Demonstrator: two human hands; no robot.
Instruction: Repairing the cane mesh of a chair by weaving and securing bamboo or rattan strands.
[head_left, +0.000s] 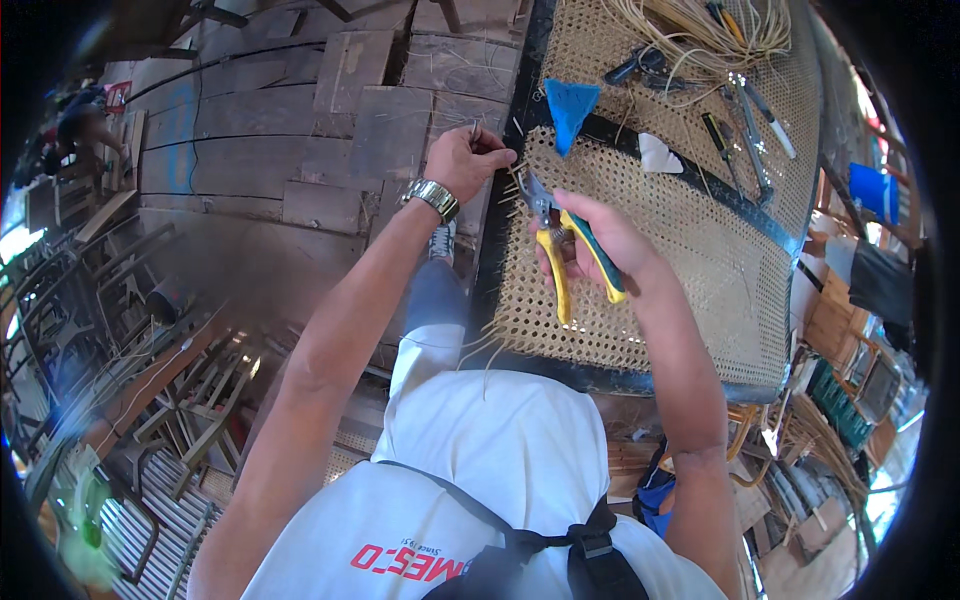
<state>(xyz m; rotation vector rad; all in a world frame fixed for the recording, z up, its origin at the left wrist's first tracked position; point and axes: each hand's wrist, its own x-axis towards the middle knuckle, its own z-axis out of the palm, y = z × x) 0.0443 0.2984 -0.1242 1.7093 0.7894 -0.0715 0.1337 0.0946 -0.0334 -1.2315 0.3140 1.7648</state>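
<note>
My right hand [610,240] is wrapped around pruning shears [556,275] with yellow and green handles. Their handles are spread apart, and the metal blades point up and left at the dark frame's edge. Just left of the blade tips, my left hand [462,165] has thumb and fingers drawn together at the black frame [490,255]; whatever it pinches is too small to make out. Woven cane webbing [640,260] fills the panel below the shears. Short cane ends stick out along its left side, and longer loose strands [487,345] hang over the near left corner.
A blue triangular piece [571,112] and a white scrap [658,154] lie by the crossbar. Farther off are a coil of cane strands [700,40], a screwdriver [716,135] and pliers [752,150]. Wooden chair frames [205,400] stand at left on the plank floor [340,150].
</note>
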